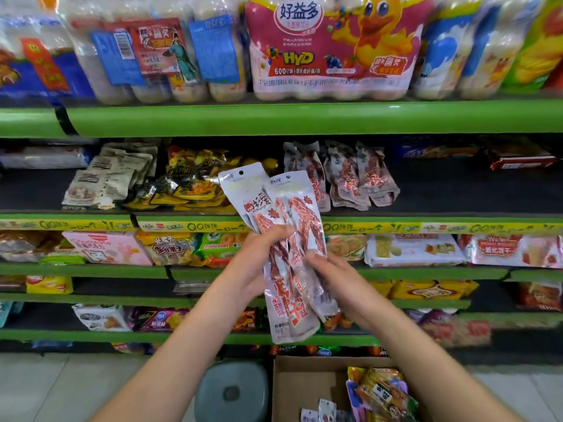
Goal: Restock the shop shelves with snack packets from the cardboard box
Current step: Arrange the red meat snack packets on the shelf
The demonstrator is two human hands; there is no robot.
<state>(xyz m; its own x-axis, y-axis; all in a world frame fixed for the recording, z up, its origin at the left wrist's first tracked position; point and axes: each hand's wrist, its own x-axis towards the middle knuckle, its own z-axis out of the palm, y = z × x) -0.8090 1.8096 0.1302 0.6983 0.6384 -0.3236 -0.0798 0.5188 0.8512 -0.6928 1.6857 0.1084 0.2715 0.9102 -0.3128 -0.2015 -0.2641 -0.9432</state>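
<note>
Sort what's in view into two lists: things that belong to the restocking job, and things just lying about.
Job:
- held packets, gripped by left hand and right hand
- matching packets on the shelf
- box with more snacks

Lying about:
- stool
- drink multipack
- pink box

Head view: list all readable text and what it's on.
"好益多", "HyD", "600": pink duck multipack, top shelf.
"QQ": yellow price strip on shelf edge.
"Chocolate", faint: pink box.
Red characters on the held snack packets, gripped by left hand and right hand: blurred.
Other shelf packets, cardboard box contents: too blurred.
</note>
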